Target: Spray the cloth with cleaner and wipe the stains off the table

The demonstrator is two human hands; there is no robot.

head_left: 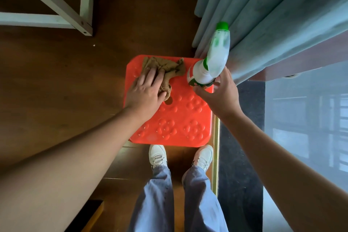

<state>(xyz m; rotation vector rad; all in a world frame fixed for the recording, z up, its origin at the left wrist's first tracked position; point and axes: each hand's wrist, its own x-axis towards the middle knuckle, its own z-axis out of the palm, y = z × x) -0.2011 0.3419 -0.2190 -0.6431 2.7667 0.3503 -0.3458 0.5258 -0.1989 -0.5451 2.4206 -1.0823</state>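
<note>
- table: glossy orange-red plastic top, square with rounded corners, embossed with raised flower shapes.
- cloth: brown, nubbly and crumpled, lying on the table's far-left part.
- left hand: flat on the cloth's near end, fingers straight and slightly spread, pressing it down.
- bottle: smooth white plastic with a green cap, standing on the table's far-right corner.
- right hand: thumb and fingers curled around the bottle's base.
- curtain: soft grey-blue folds just behind the bottle.
- floor: dark brown wood.
</note>
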